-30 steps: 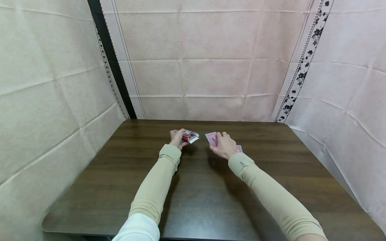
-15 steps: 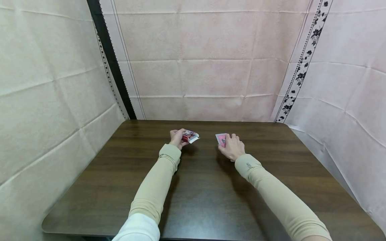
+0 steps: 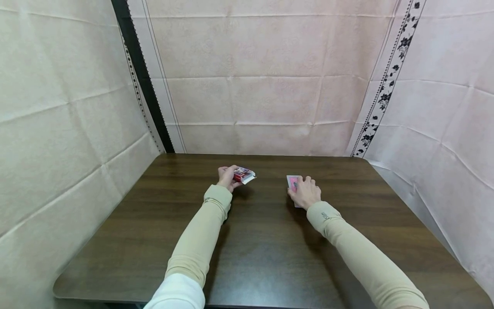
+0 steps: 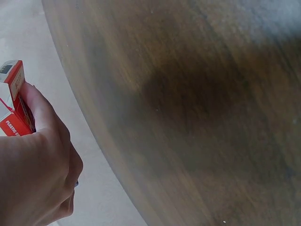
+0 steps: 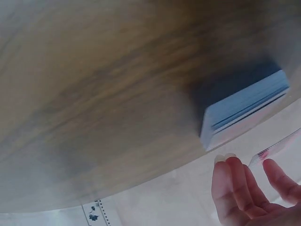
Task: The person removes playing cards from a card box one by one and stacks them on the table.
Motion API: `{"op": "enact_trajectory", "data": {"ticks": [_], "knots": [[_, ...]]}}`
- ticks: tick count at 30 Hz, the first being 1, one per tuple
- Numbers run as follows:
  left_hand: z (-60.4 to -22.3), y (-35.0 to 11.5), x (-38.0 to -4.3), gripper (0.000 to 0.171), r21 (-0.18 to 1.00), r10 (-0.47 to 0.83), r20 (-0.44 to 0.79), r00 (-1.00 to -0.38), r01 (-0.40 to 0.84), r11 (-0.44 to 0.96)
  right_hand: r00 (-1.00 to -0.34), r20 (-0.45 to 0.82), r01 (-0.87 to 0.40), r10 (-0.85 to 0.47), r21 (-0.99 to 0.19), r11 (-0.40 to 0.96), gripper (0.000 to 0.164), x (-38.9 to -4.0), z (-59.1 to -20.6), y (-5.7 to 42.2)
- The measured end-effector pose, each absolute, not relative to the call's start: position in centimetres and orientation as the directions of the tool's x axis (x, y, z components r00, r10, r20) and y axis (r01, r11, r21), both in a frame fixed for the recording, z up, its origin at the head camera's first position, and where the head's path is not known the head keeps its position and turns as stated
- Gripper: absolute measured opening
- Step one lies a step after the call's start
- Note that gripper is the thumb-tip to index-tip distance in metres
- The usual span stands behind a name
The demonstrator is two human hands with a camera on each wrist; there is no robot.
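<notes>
In the head view my left hand (image 3: pixel 227 177) grips a red and white playing-card box (image 3: pixel 244 175) above the table's far half. Its white end points right. The left wrist view shows part of the box (image 4: pixel 16 106), with printed letters. My right hand (image 3: pixel 306 193) pinches a pink-backed playing card (image 3: pixel 293 182) between thumb and fingers. In the right wrist view that card (image 5: pixel 275 149) is seen nearly edge-on beside the thumb, and how many cards are held cannot be told. A thick deck of cards (image 5: pixel 247 110) is close to the fingertips, mostly hidden in the head view.
Both hands are over a dark brown wooden table (image 3: pixel 247 249) with rounded corners. Pale creased cloth (image 3: pixel 270 98) hangs behind it, and more cloth covers both sides. A black strip (image 3: pixel 144 81) runs down the back left corner.
My right hand has moved right and slightly nearer with the card, away from the box. The deck edge visible right of it is now covered. My left hand and the box have stayed put.
</notes>
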State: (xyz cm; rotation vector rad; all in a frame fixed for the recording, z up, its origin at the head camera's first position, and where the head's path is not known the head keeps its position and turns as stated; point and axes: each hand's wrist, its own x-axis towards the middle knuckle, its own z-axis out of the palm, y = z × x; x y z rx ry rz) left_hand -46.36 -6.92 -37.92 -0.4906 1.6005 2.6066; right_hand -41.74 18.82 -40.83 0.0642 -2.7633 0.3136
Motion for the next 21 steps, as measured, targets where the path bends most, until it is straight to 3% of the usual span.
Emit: {"op": "enact_trajectory", "data": {"ticks": [21], "knots": [[-38.4, -6.7, -46.8, 0.049, 0.876, -0.141, -0.308, -0.941, -0.222, -0.427, -0.956, 0.294, -0.046, 0.009, -0.178, 0.983, 0.052, -41.3, -42.5, 20.4]]}}
